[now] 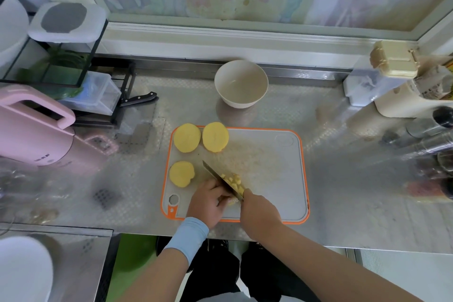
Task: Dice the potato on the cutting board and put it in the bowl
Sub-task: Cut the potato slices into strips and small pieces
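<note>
The right hand (pixel 261 213) is wrapped around the handle of the knife (pixel 220 179). The blade runs diagonally across the near part of the cutting board (pixel 269 167). The left hand (pixel 208 201) sits just left of the blade, fingers curled down onto a potato piece (pixel 231 201) that is almost fully hidden beneath them. A small heap of cubes (pixel 235 182) lies against the right face of the blade. Three uncut potato slices (pixel 187 138) rest flat on the left side of the board, two at the far edge and one nearer. The bowl (pixel 245 103) stands on the bench (pixel 343 191) beyond the board, with nothing in it, so most of the job looks still to come.

The main danger is how close the left fingertips are to the edge. The piece they pin is short and getting shorter, so there is less and less to hold, and a wet piece could skid under pressure and bring a finger under the blade. Cubes sticking to the steel may also ride up and fall off the board. The far-left slice overhangs the board's rim and could be nudged onto the bench. Later, carrying the cubes across the gap to the bowl risks spilling some.
</note>
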A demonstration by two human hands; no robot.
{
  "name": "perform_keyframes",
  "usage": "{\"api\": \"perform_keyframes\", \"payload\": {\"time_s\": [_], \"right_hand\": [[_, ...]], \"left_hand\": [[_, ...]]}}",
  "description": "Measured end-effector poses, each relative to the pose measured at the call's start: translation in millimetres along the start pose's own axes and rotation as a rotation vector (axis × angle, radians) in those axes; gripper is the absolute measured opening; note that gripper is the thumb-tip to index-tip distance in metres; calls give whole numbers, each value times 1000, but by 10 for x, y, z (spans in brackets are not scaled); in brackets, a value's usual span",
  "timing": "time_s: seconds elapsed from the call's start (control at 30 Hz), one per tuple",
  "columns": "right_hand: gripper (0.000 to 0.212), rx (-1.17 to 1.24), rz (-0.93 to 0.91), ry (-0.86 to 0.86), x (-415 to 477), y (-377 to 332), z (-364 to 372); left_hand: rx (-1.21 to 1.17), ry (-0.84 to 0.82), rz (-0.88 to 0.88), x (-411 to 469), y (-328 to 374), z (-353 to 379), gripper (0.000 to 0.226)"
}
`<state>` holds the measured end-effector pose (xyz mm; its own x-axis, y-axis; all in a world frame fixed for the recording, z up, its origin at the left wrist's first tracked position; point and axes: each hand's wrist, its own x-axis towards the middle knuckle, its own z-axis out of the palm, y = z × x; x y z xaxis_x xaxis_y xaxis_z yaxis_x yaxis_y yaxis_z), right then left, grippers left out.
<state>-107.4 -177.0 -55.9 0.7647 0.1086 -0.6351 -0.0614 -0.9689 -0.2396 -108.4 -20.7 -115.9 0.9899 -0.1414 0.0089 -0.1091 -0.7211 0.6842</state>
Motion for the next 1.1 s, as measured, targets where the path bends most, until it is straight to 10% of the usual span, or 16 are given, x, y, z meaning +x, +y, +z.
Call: {"api": "perform_keyframes", "payload": {"time_s": [1.1], "right_hand": [[8,32,2,75,-249,-18,-24]], "left_hand": [[-39,96,-45,-130,-9,29,11]]}}
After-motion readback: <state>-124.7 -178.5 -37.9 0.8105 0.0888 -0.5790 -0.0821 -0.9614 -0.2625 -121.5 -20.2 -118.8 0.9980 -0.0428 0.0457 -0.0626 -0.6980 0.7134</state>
